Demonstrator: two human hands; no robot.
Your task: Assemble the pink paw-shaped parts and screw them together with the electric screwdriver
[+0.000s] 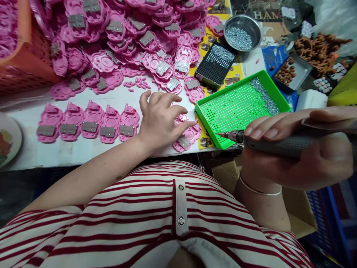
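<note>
My right hand (pixel 295 149) is wrapped round a dark electric screwdriver (pixel 279 144), whose tip is over the near right part of a green perforated tray (pixel 237 143). Small screws (pixel 263 96) lie heaped in that tray's far corner, and many of its holes are filled. My left hand (pixel 163 121) has its fingers spread over the table, beside a pink plastic part (pixel 191 136) with a metal plate; the hand partly covers what lies beneath. To its left stands a row of several similar pink parts (pixel 90 121), each with a grey metal plate.
Behind the row rises a large pile of pink parts (pixel 117 29), beside an orange basket (pixel 25 70). Small pink pegs (pixel 136 84) lie before the pile. A black perforated tray (pixel 214 67), a metal bowl (pixel 256 24) of screws and a box of brown pieces (pixel 287 72) are at right.
</note>
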